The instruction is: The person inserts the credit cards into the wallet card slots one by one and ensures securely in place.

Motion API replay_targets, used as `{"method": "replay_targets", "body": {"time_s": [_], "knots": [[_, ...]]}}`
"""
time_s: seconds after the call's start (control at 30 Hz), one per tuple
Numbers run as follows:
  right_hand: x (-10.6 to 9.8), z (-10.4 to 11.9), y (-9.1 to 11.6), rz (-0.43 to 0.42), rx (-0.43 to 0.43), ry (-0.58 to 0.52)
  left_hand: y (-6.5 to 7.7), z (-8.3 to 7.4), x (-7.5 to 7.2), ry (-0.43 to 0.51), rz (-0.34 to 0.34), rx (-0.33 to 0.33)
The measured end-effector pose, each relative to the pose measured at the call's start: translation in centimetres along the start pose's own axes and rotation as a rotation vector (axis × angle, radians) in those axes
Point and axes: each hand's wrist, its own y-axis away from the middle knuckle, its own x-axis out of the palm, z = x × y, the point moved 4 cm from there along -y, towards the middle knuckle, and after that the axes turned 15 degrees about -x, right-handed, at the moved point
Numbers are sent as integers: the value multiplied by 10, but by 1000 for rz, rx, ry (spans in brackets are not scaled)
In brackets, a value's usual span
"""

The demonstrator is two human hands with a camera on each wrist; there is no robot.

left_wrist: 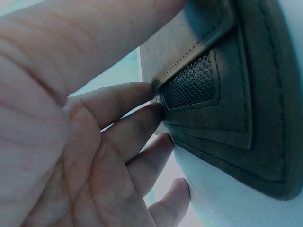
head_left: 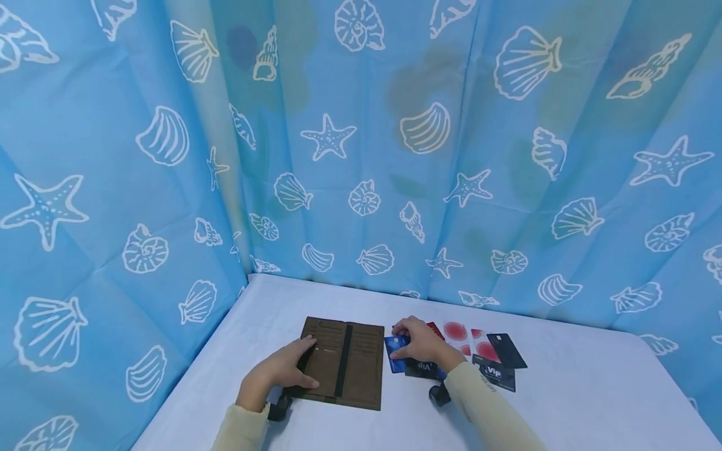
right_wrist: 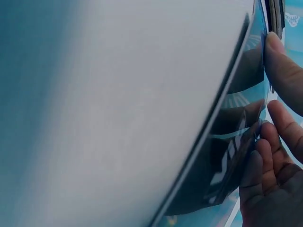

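Note:
An open brown wallet [head_left: 361, 376] lies flat, a black strap [head_left: 343, 360] running down its middle. My left hand [head_left: 284, 366] rests at its left side, thumb toward the lower part and fingers spread; the left wrist view shows the fingertips [left_wrist: 158, 111] against the wallet's edge beside a dark mesh window [left_wrist: 191, 82]. To the right of the wallet, my right hand [head_left: 423, 343] pinches a blue card [head_left: 397, 366] with a chip. Under that hand a black VIP card [head_left: 420, 368] partly shows, and a red card [head_left: 434, 329] peeks out behind it.
Right of the hand lie white cards with red circles [head_left: 455, 332], a black chip card [head_left: 507, 351] and another black VIP card [head_left: 496, 374]. All sit on a white-covered table [head_left: 592, 376]. A blue curtain with shell prints [head_left: 366, 156] hangs behind and at the left.

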Motion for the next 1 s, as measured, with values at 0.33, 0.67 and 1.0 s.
{"method": "replay_targets", "body": {"time_s": [0.33, 0.67, 1.0], "knots": [[-7, -3, 8, 85, 51, -21, 4, -3, -4, 9, -3, 0], [-6, 3, 8, 137, 70, 73, 2, 0, 0, 12, 2, -5], [-8, -2, 6, 133, 108, 72, 0, -1, 1, 23, 5, 3]]}}
